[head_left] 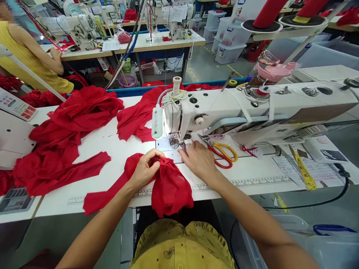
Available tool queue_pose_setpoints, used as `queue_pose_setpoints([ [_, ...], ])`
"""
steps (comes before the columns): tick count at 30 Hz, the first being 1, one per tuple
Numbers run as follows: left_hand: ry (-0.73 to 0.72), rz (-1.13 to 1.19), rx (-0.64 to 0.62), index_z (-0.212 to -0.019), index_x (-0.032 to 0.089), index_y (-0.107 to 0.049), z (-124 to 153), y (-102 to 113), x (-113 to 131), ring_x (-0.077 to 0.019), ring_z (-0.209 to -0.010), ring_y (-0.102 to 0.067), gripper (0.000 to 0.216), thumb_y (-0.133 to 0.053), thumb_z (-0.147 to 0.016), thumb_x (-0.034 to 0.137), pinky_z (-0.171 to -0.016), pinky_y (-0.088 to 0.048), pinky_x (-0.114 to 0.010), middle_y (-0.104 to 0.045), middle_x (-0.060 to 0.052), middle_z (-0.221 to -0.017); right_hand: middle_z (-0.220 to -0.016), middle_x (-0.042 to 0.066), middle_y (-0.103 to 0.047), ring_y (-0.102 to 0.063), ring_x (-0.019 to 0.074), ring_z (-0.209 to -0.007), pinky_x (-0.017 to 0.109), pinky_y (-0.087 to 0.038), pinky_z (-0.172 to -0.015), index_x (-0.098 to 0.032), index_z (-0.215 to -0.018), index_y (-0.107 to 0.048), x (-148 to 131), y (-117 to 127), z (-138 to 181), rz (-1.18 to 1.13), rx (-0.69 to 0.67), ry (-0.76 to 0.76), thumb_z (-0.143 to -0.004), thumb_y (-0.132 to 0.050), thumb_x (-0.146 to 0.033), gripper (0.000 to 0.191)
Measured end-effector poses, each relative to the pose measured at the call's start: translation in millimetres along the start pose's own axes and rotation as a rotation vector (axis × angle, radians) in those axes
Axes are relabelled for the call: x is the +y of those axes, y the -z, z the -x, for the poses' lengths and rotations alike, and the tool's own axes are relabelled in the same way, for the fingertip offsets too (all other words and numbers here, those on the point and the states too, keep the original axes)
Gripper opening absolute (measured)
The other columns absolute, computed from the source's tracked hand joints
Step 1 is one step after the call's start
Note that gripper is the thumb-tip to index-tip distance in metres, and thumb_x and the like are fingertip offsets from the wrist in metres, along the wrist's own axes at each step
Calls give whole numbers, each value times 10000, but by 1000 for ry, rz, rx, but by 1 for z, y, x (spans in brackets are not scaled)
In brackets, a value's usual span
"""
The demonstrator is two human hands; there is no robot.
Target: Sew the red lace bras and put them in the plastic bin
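Well left of my grip lies a red heap [70,123]. My left hand [147,166] pinches the cloth [172,186], which spreads right of those fingertips. My right hand [200,158] bends near the needle, its hold unclear; scissors [215,145] lie just right.
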State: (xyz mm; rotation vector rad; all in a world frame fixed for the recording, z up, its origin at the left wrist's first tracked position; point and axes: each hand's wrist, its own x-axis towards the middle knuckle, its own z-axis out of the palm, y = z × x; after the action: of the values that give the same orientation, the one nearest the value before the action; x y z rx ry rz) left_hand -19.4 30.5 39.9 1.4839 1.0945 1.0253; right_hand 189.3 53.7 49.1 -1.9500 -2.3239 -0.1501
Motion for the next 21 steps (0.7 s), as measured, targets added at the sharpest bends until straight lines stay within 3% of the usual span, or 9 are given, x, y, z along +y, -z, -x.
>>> queue_pose_setpoints([
  [5,-148,-76,-179,-936,183,-620,5,3,-1,-199,-929,-562,145,-490,-872,176,-855,-438,-334,-594,-52,-983,-985,165,-664,-667,256,-880,284,-372,-579,-80,-1161,-614,-1,-11,-11,38,-103,-28,-1020,-387,-197,292],
  [9,-208,-185,-70,-880,187,-612,6,-2,-5,-196,-942,-571,43,-584,-908,203,-844,-447,-326,-580,-52,-968,-935,181,-635,-648,296,-878,335,-440,-634,-60,-1043,-631,14,-10,12,13,-38,7,-973,-396,-126,254],
  [13,-143,-157,-9,-881,182,-680,1,-6,-8,-188,-925,-599,98,-650,-915,269,-841,-463,-312,-626,-52,-943,-987,130,-609,-619,232,-900,329,-490,-756,-134,-1033,-589,14,1,41,-488,108,123,-958,-395,-144,208],
  [17,8,-37,-36,-915,171,-702,-4,-7,-8,-171,-813,-618,171,-726,-859,331,-771,-471,-291,-687,-36,-867,-770,-28,-528,-509,133,-655,252,-427,-623,-208,-1074,-580,-1,4,41,-974,-110,126,-974,-515,-338,176],
  [19,88,17,-34,-934,164,-685,-7,-6,-6,-157,-784,-602,229,-759,-817,347,-735,-465,-271,-674,-22,-847,-637,-76,-399,-392,111,-568,236,-336,-546,-216,-904,-587,-6,1,31,-1070,-219,121,-945,-569,-397,187],
  [21,145,17,-66,-950,159,-677,-10,-2,-2,-146,-783,-582,255,-751,-819,365,-723,-451,-257,-660,-15,-851,-589,-83,-321,-320,102,-550,238,-261,-519,-219,-708,-494,-6,-4,19,-1093,-253,126,-926,-574,-381,283],
])
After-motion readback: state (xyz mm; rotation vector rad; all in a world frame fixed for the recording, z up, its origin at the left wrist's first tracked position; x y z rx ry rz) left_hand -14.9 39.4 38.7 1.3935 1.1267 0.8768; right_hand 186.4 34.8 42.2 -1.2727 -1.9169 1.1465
